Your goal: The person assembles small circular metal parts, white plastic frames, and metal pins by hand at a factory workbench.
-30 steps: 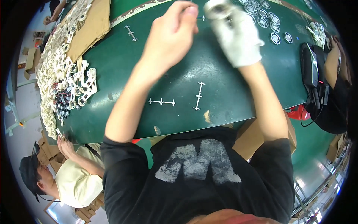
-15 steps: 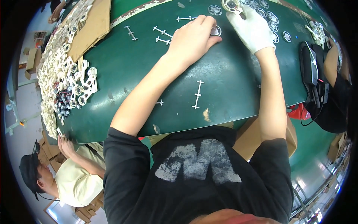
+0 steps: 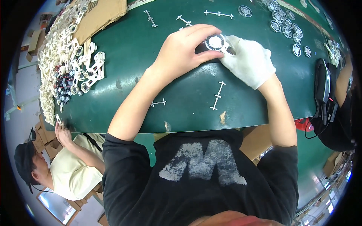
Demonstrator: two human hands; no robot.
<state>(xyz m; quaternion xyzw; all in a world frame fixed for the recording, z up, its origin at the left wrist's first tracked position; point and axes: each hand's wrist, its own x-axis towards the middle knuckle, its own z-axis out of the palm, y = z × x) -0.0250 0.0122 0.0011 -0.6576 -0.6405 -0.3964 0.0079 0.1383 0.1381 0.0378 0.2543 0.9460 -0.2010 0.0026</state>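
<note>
My bare left hand [image 3: 184, 47] has its thumb and fingers closed round the edge of a round spoked disc [image 3: 215, 42], silvery and pale. The disc appears to lie against the ring end of a white plastic ring piece [image 3: 228, 49]; the exact fit is hidden. In a white glove, my right hand [image 3: 249, 60] grips that piece by its narrower end. Both hands meet above the table. Just beyond them lie a thin white crossbarred strip [image 3: 218, 14] and a single loose spoked disc [image 3: 245, 11].
A green table [image 3: 181, 113] carries more strips [image 3: 218, 96] and a cluster of discs [image 3: 278, 17] at far right. White plastic parts [image 3: 56, 56] are heaped at left beside cardboard [image 3: 102, 19]. A black bag [image 3: 322, 86] sits at the right edge. Another person [image 3: 71, 165] works at left.
My right hand has come nearer with the white ring piece. My left hand has lifted a disc from the table and met it there. The view has shifted slightly.
</note>
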